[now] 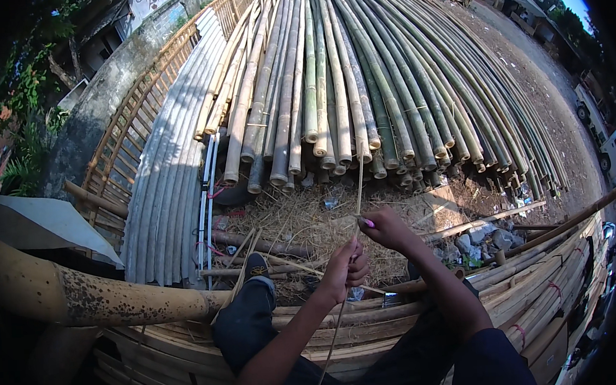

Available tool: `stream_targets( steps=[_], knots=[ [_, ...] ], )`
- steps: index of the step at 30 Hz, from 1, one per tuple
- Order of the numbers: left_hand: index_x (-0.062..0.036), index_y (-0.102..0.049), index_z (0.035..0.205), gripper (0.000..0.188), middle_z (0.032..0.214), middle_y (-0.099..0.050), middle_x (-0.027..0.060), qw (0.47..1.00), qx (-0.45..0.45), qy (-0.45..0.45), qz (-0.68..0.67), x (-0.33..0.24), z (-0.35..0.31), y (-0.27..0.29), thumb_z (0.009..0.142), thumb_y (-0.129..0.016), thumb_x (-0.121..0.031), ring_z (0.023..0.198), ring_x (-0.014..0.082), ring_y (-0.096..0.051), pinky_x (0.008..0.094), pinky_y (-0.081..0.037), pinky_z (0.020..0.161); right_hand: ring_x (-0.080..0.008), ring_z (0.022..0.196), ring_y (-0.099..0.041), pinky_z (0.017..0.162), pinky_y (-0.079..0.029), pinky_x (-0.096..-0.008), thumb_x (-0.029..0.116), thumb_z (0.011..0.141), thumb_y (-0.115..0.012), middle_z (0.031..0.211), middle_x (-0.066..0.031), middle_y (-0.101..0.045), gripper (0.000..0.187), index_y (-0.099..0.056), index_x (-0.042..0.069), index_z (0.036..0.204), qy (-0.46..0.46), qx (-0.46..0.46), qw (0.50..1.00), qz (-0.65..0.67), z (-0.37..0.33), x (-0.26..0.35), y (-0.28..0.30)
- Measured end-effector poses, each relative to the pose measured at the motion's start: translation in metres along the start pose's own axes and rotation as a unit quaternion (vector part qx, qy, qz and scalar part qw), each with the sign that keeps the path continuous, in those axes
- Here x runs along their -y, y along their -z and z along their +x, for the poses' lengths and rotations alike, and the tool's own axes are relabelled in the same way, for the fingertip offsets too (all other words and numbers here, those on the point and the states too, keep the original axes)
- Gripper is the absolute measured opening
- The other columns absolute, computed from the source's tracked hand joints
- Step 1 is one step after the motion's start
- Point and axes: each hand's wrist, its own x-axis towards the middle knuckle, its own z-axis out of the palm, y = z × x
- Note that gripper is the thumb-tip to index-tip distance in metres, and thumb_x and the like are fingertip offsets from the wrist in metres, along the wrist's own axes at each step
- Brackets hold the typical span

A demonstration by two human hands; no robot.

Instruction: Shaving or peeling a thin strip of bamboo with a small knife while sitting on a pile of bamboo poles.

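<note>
A thin, pale bamboo strip [360, 187] runs away from me toward the ends of the stacked poles, and its tail hangs down between my legs. My left hand [342, 269] is closed in a fist around it. Just beyond, my right hand [386, 229] is closed on a small tool with a pink end [368, 223], held right against the strip. The fingers hide most of that tool, so its kind does not show. Many long bamboo poles [338, 106] lie stacked ahead, cut ends facing me.
A thick yellow bamboo pole [95, 294] crosses at near left. Corrugated sheets [160, 194] and a bamboo fence [131, 122] stand along the left. Split bamboo lengths [539, 284] lie under and beside me. Stones [490, 238] and straw litter cover ground ahead.
</note>
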Motion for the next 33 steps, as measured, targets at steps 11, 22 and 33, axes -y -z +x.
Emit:
stream_targets(
  steps=[11,22,33],
  knots=[
    [-0.0132,-0.033,0.077,0.034,0.053,-0.027,-0.0042,0.992,-0.081,-0.032,0.097,0.035,-0.012,-0.013,0.101,-0.034,-0.039,0.038,0.0053,-0.024,0.022,-0.017,0.033,-0.0402,0.059,-0.055,0.056,-0.04,-0.0489,0.021,0.075,-0.057,0.058,-0.0201,-0.053,0.024,-0.053,0.001,0.064,-0.074,-0.104,0.99,-0.055,-0.002,-0.017,-0.016],
    [-0.0132,-0.036,0.079,0.032,0.056,-0.024,-0.0058,0.999,0.015,0.013,0.043,0.027,-0.003,-0.008,0.101,-0.033,-0.036,0.041,0.0036,-0.02,0.0191,-0.015,0.034,-0.0029,0.037,-0.024,0.037,-0.016,-0.0229,0.031,0.092,-0.055,0.049,0.0083,-0.029,0.031,-0.054,0.008,0.072,-0.279,-0.225,0.81,0.464,0.004,-0.057,0.048],
    [-0.0117,-0.037,0.08,0.032,0.054,-0.026,-0.0053,0.995,-0.017,-0.03,0.095,0.01,0.0,-0.003,0.101,-0.034,-0.036,0.039,0.0036,-0.022,0.0198,-0.017,0.033,-0.0346,0.054,-0.053,0.055,-0.039,-0.0457,0.022,0.076,-0.06,0.056,-0.0192,-0.05,0.025,-0.056,-0.001,0.067,-0.062,-0.021,0.998,-0.021,0.004,-0.007,0.008]
  ],
)
